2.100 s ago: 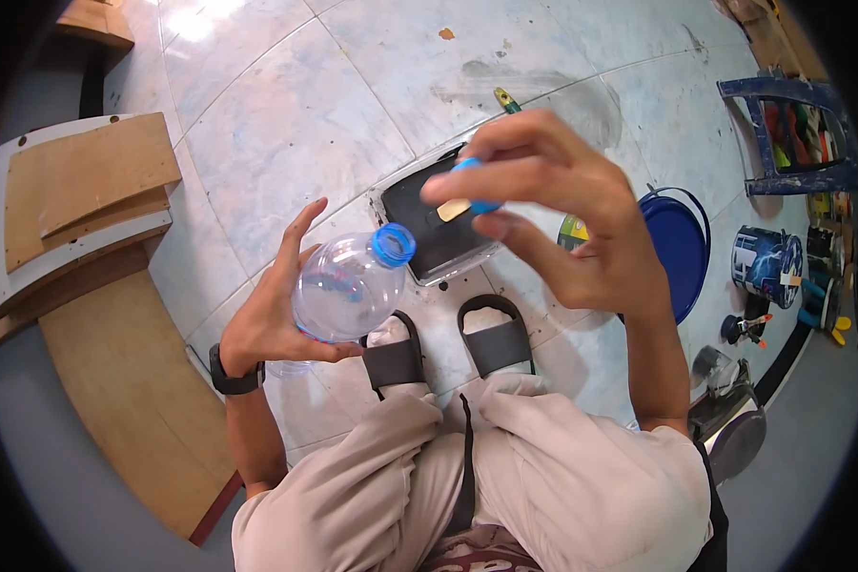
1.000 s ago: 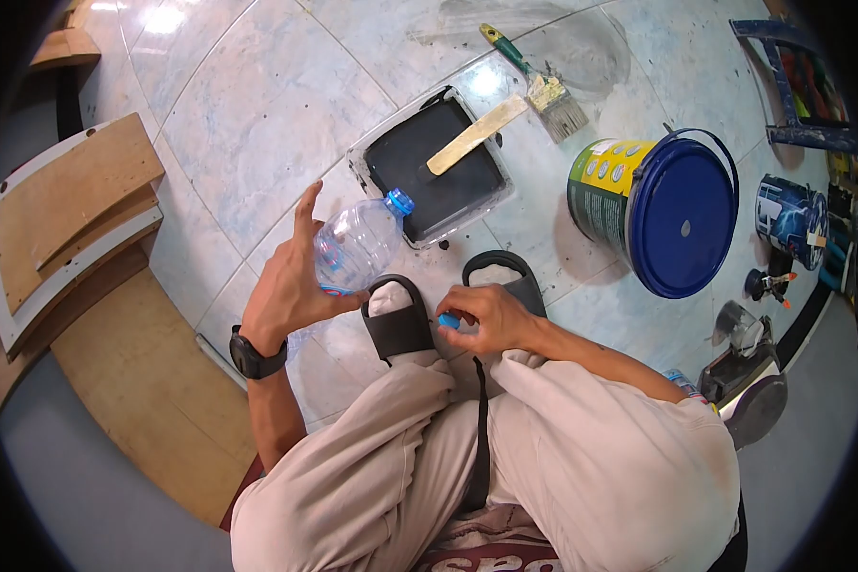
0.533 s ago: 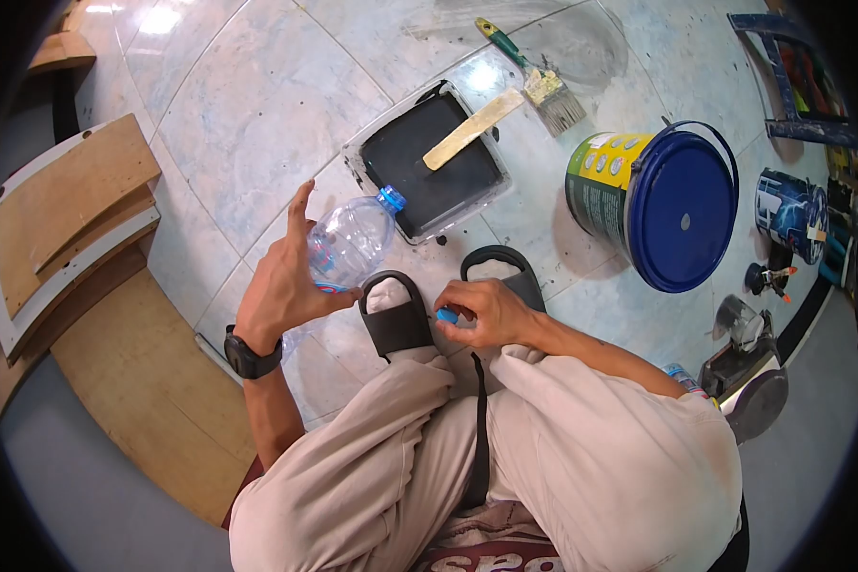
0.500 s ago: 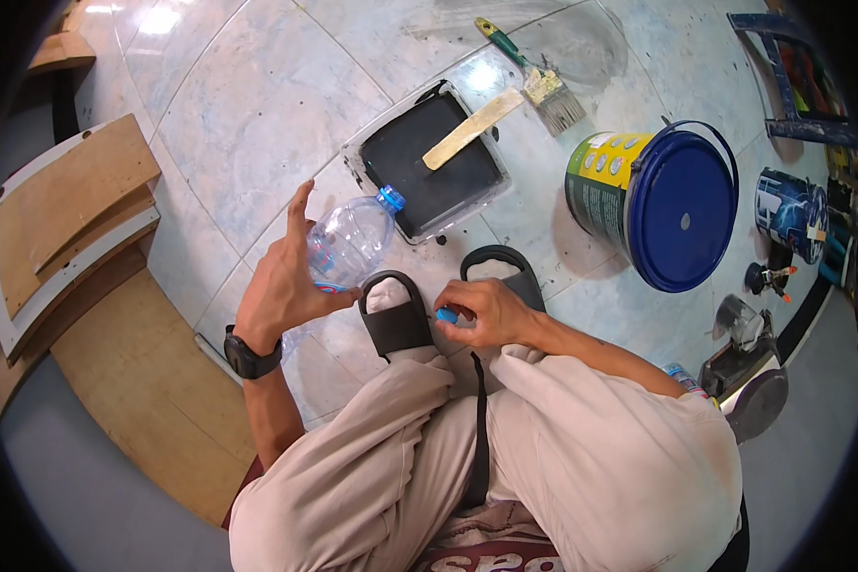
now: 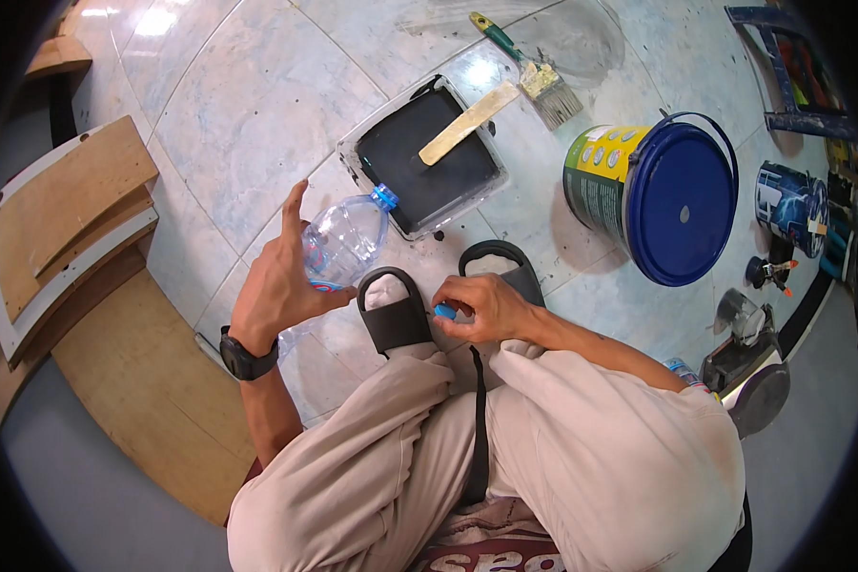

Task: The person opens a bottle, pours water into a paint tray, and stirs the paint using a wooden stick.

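Note:
My left hand (image 5: 275, 291) is wrapped around a large clear plastic bottle (image 5: 345, 236), thumb and fingers spread wide across its body. The bottle leans so that its blue-ringed neck lies at the near left edge of a clear plastic tub (image 5: 459, 202) of black liquid. Between the fingertips of my right hand (image 5: 481, 310) is a small blue bottle cap (image 5: 445, 311), held above the floor near my sandals. A flat wooden stick (image 5: 469, 124) rests across the tub, reaching over its far right rim.
A wide paintbrush (image 5: 541, 84) lies beyond the tub. To the right stands a bucket (image 5: 684, 214) with a dark blue lid, and past it a smaller can (image 5: 789, 212). Curved wooden panels (image 5: 76, 205) are stacked at left. My sandals (image 5: 396, 319) are close to the bottle.
The bottle and my left hand have shifted very slightly left. My right hand still holds the cap in nearly the same place.

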`<state>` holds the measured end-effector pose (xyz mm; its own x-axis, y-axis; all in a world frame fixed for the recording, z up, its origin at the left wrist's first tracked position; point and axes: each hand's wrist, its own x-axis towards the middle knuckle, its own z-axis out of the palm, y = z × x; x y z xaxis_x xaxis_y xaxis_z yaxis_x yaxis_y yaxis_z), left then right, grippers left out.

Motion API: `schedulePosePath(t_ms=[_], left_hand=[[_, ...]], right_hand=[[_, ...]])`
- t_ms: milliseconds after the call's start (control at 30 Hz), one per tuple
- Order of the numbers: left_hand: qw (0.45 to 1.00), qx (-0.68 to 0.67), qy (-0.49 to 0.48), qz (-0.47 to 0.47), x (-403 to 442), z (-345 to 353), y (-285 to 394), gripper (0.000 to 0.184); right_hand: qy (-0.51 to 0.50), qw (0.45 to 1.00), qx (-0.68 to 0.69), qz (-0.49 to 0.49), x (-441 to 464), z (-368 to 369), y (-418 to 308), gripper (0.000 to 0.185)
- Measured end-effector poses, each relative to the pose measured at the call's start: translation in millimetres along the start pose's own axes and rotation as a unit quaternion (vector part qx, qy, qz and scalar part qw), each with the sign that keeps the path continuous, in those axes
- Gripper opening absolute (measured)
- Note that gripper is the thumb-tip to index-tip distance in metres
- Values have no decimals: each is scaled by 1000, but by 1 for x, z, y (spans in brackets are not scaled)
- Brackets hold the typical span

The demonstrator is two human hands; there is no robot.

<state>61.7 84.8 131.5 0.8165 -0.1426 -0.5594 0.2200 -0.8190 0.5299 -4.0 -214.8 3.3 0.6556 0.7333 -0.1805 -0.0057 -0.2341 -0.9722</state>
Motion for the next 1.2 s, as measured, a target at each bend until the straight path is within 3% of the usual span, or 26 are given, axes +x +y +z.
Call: schedulePosePath(t_ms=[1200], left_hand=[[1000, 3, 12, 8, -1, 0, -3, 136]], right_hand=[[5, 1000, 2, -16, 0, 0, 0, 20]])
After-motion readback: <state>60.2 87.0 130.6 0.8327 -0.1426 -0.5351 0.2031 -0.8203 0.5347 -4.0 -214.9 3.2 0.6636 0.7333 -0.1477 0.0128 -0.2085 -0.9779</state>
